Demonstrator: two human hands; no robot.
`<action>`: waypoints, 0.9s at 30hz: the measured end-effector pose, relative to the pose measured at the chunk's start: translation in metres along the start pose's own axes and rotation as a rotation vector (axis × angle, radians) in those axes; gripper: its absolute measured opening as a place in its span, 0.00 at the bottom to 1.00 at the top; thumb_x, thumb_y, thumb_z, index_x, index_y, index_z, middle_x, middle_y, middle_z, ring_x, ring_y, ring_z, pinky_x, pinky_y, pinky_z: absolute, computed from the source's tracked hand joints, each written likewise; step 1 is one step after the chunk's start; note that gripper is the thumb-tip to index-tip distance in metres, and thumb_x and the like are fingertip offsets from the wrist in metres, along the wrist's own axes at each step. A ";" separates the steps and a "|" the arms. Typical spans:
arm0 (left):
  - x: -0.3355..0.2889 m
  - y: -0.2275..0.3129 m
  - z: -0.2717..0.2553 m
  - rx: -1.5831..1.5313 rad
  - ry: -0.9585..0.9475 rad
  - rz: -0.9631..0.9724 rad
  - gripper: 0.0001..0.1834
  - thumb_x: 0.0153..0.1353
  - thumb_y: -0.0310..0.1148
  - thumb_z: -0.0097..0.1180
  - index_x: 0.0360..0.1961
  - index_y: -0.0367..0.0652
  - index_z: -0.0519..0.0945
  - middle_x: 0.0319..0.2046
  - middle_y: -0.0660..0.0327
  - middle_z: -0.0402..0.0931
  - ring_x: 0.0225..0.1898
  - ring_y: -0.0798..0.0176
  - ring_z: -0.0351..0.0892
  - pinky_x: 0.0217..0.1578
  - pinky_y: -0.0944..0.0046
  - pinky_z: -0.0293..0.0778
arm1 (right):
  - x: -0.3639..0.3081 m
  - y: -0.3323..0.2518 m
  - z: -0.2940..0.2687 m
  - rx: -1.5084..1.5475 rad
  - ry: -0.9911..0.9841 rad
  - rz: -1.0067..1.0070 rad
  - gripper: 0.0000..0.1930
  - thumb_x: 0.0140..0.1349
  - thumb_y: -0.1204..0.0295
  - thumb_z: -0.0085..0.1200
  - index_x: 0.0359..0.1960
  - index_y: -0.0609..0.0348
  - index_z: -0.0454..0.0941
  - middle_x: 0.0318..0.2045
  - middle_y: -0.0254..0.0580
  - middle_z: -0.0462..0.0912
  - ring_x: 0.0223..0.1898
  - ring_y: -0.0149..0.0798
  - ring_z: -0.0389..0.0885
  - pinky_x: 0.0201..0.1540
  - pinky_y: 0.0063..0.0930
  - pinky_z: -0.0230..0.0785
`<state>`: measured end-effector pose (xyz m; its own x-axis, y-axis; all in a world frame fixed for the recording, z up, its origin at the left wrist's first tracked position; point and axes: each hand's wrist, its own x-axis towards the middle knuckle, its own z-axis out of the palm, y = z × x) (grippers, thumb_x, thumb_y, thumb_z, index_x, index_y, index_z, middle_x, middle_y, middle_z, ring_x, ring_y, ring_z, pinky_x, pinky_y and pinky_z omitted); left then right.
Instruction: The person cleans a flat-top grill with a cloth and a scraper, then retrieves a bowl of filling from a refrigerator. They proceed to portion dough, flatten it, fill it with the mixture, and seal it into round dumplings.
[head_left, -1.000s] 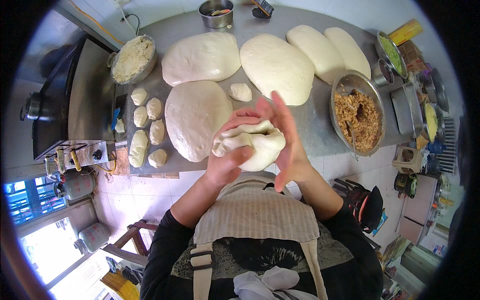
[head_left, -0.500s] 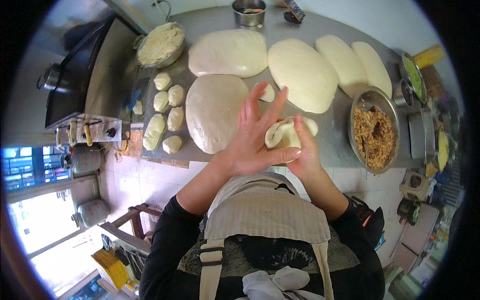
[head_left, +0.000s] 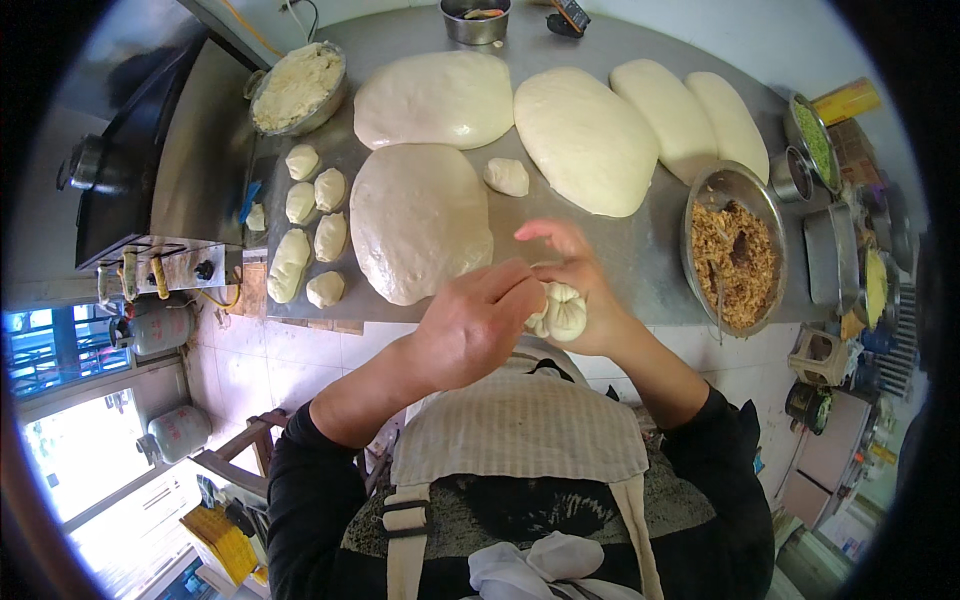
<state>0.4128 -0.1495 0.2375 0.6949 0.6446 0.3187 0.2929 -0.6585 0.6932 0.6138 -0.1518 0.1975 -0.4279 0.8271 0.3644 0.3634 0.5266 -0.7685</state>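
Note:
A small piece of dough, its edge gathered into pleats, is held between both hands just past the table's near edge. With fingers closed together, my left hand pinches the dough from its left side. My right hand cradles it from the right, one finger sticking out and slightly blurred. Whatever the dough may enclose is hidden. Beyond the hands lies a small dough lump. A large, shiny dough slab lies to the left of it, and another slab to its right.
Several small dough pieces lie at the table's left. A metal bowl of brown crumbly filling with a utensil stands at the right. A bowl of pale dough-like mass is at far left, beside a dark oven-like appliance. More slabs lie behind.
My left hand has gone from spread fingers to a closed pinch on the dough. The dough has changed from a loose, folded round to a gathered, pleated bundle, nearer my body.

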 end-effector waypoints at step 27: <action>0.013 -0.002 0.029 -0.928 0.579 -0.554 0.16 0.56 0.32 0.65 0.46 0.42 0.79 0.51 0.61 0.67 0.58 0.63 0.65 0.58 0.57 0.64 | 0.038 -0.033 -0.004 0.914 0.414 -0.049 0.16 0.59 0.65 0.60 0.46 0.60 0.83 0.57 0.47 0.75 0.66 0.49 0.64 0.69 0.52 0.50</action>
<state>0.4405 -0.1509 0.2223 0.1615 0.9828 -0.0894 -0.2871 0.1335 0.9486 0.5887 -0.1366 0.2388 -0.0410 0.9031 0.4275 -0.4959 0.3530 -0.7934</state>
